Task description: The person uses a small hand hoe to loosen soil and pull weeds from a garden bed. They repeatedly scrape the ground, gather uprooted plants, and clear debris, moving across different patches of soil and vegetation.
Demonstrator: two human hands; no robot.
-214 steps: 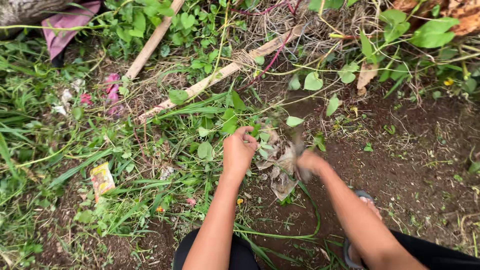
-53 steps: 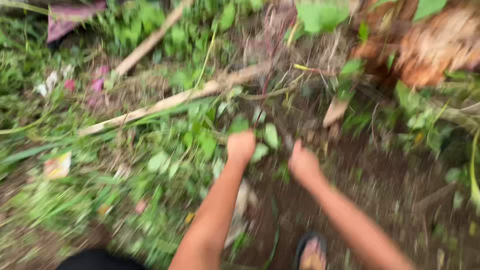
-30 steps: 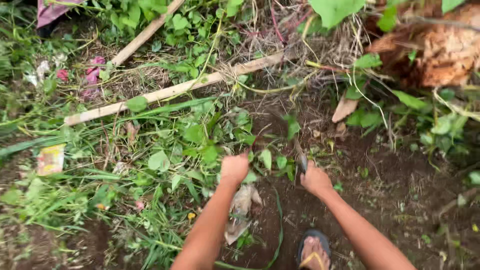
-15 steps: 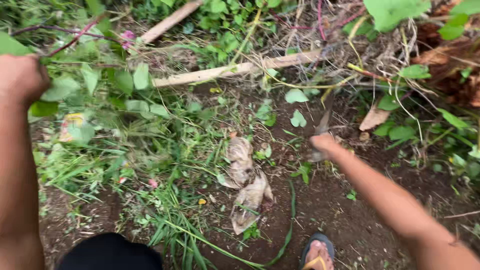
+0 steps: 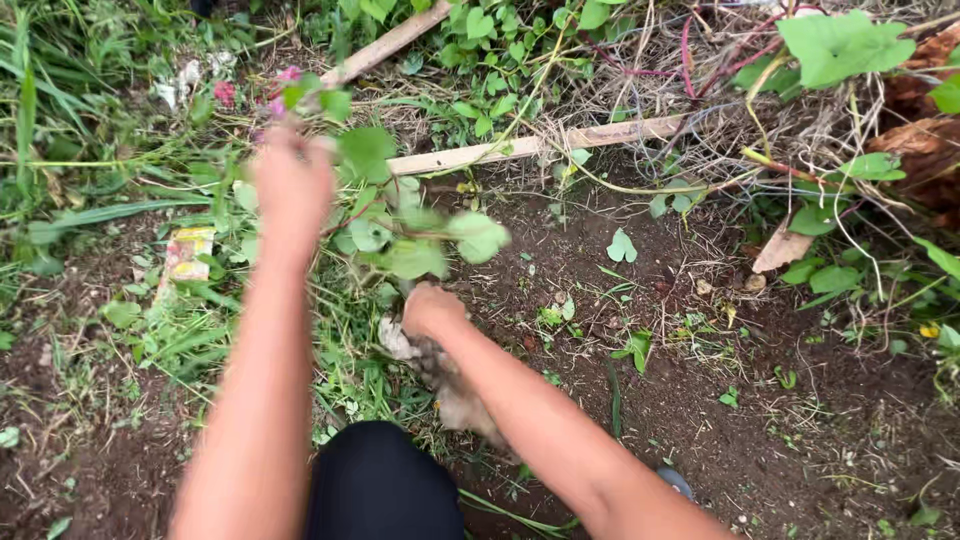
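My left hand is raised and blurred, shut on a green leafy weed whose stems and round leaves trail to the right over the ground. My right hand is lower, curled into a fist just under those leaves, knuckles toward me. What its fingers enclose is hidden. Right below it a crumpled dried leaf lies on the dark soil.
Two pale wooden sticks lie across the weeds at the back. A yellow wrapper sits in the grass at left. Dry brown leaves and tangled vines fill the upper right. My dark-clothed knee is at the bottom.
My left hand swung in from the far left toward the middle, carrying the leafy weed. My right hand moved left and closer, down beside the dried leaf.
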